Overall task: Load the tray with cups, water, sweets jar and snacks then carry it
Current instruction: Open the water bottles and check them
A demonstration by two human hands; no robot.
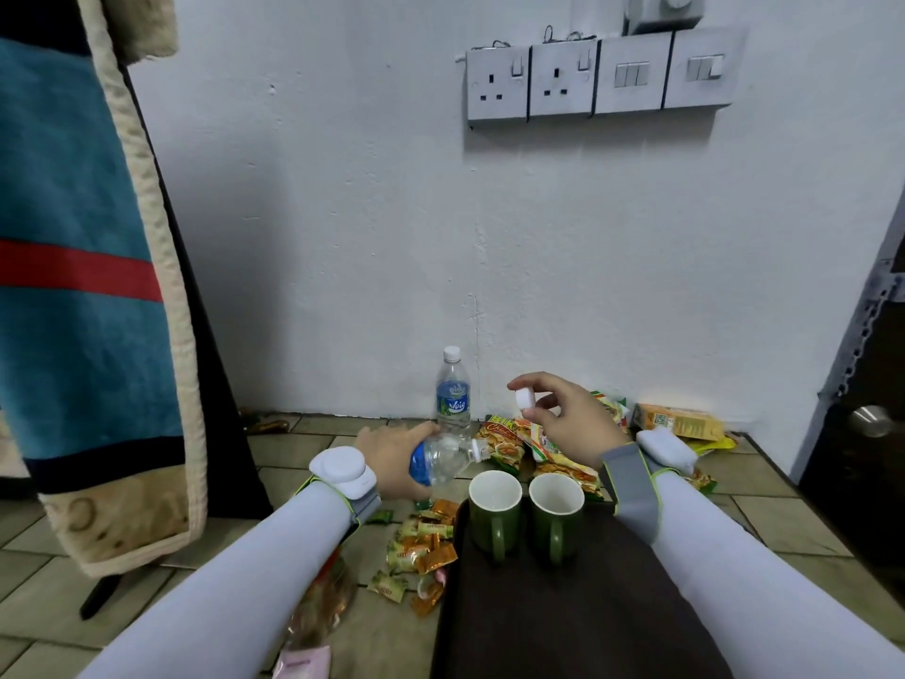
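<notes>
My left hand [392,458] grips an uncapped water bottle [443,460], tilted with its mouth pointing right, above the left green cup [494,512]. My right hand [563,414] pinches the white bottle cap [524,398] above the snacks. A second green cup [556,517] stands beside the first, both on the dark brown tray [563,619]. Another water bottle [453,394], capped, stands upright by the wall. Wrapped sweets [421,551] lie scattered left of the tray. Snack packets [534,448] lie behind the cups. A clear jar [323,605] shows partly under my left forearm.
A yellow-orange box [678,421] lies by the wall at the right. A blue, red and cream blanket [88,286] hangs at the left. Wall sockets [529,83] sit high on the white wall. A dark door with a knob [869,420] is at the right edge.
</notes>
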